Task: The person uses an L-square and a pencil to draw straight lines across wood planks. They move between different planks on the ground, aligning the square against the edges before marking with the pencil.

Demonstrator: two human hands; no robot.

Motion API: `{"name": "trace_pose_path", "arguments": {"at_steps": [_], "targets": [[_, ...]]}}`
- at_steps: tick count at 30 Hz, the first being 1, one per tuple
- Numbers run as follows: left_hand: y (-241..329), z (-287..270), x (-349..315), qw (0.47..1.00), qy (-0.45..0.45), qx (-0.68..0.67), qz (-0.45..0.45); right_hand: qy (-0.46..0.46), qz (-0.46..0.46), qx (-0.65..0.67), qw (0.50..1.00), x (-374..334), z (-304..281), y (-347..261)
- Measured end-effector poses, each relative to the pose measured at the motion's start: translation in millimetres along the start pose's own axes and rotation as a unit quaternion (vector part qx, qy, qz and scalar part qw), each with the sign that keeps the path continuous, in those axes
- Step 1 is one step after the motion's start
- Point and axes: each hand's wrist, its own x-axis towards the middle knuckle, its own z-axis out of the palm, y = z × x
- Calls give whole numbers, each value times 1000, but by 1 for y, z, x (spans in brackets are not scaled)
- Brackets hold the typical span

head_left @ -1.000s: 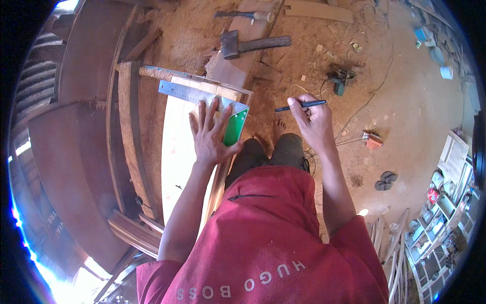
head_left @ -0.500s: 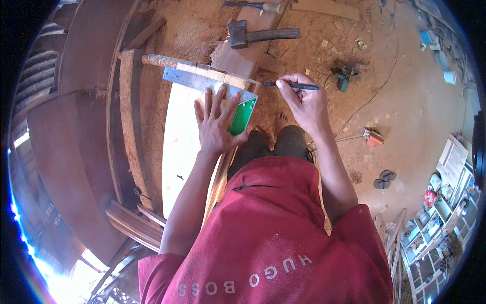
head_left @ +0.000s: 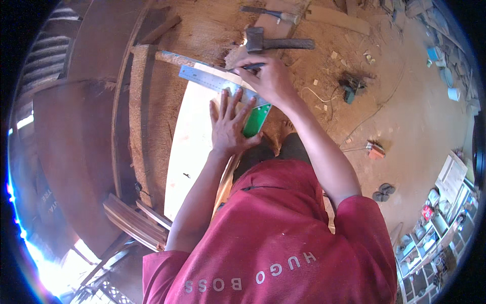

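A pale wooden board (head_left: 194, 134) lies lengthwise in front of me on the left. Across its far end rests a try square (head_left: 202, 77) with a silver ruled blade and a green handle. My left hand (head_left: 230, 129) is spread flat over the square, fingertips on the blade and thumb by the handle, pressing it against the board. In my right hand (head_left: 273, 83), the fingers pinch a dark pen (head_left: 254, 66). Its tip points left, along the blade's far edge; whether it touches the wood I cannot tell.
Beyond the board, a hatchet (head_left: 255, 40) and a chisel (head_left: 273, 14) lie on a plank. A dark green power tool (head_left: 349, 90) and an orange tool (head_left: 375, 150) with cords sit on the dusty floor. Timber (head_left: 137, 116) stands at left; shelving (head_left: 440, 228) is at right.
My right hand has moved left with the pen, from beside the square's corner to over the blade's far edge. My left hand stays on the square. The whole view has shifted slightly.
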Motion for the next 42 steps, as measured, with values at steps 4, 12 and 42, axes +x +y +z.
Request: {"name": "trace_pose_path", "arguments": {"at_steps": [4, 12, 42], "targets": [[-2, 0, 0, 1000, -14, 24, 0, -59, 6, -76, 995, 48, 47, -6], [-1, -4, 0, 1000, 7, -25, -4, -117, -19, -138, 983, 81, 83, -13], [3, -3, -9, 997, 75, -14, 17, -98, 113, -204, 968, -92, -139, -56]]}}
